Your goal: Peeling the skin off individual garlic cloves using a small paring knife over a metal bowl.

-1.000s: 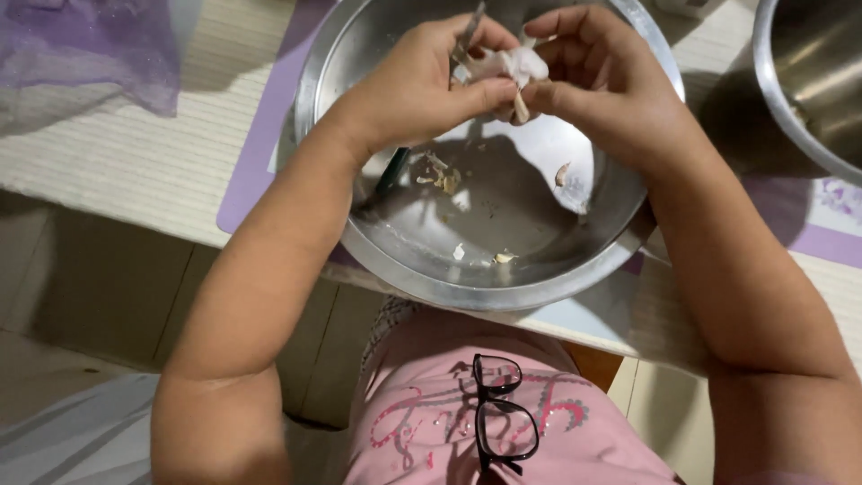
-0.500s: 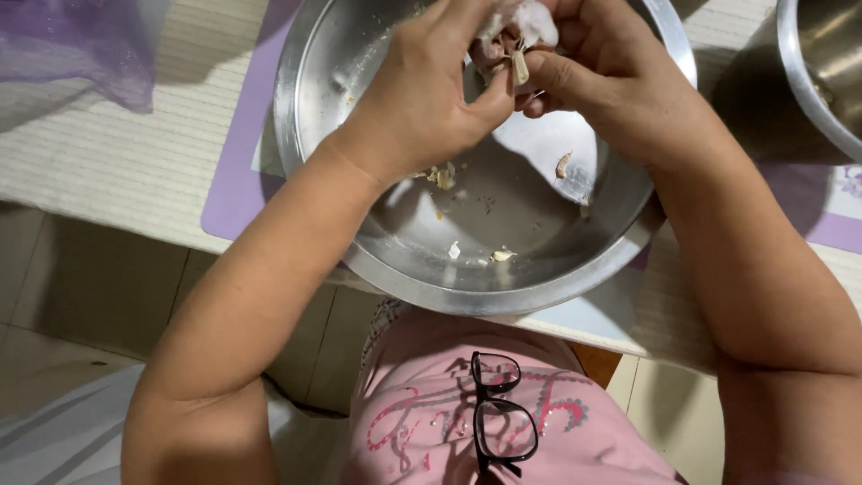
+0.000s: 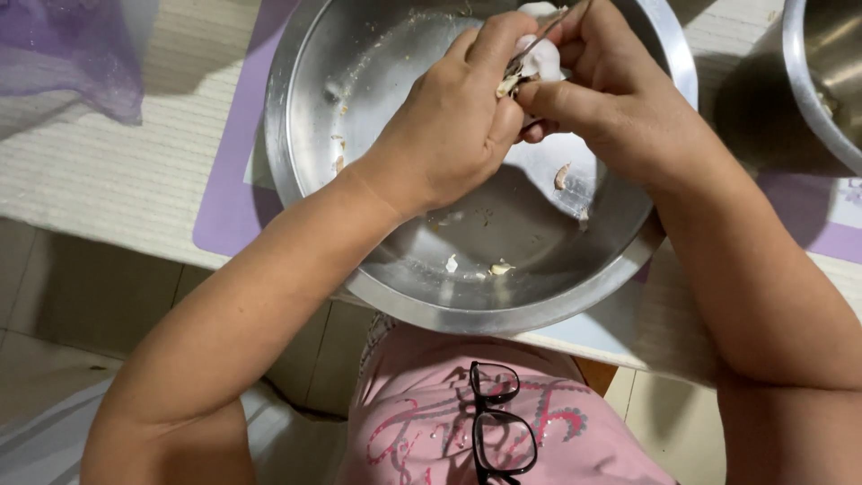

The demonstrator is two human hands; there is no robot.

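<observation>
Both my hands meet over a large steel bowl (image 3: 314, 108). My left hand (image 3: 449, 126) and my right hand (image 3: 620, 99) pinch a white garlic bulb (image 3: 541, 61) between their fingertips, above the bowl's far side. A thin metal blade (image 3: 530, 52) runs across the garlic between the two thumbs. Which hand holds the blade is hidden by the fingers. Bits of garlic skin and small pieces (image 3: 496, 268) lie on the bowl's bottom, and another scrap (image 3: 562, 175) sits just under my right hand.
The bowl stands on a purple mat (image 3: 229, 180) over a pale striped tablecloth (image 3: 108, 180), at the table's near edge. A second steel pot (image 3: 822, 81) is at the top right. Purple cloth (image 3: 63, 54) lies top left. Black glasses (image 3: 498, 431) hang on my pink shirt.
My hands have stayed together on the garlic and moved slightly right and up in view. The bowl now appears lower and more central.
</observation>
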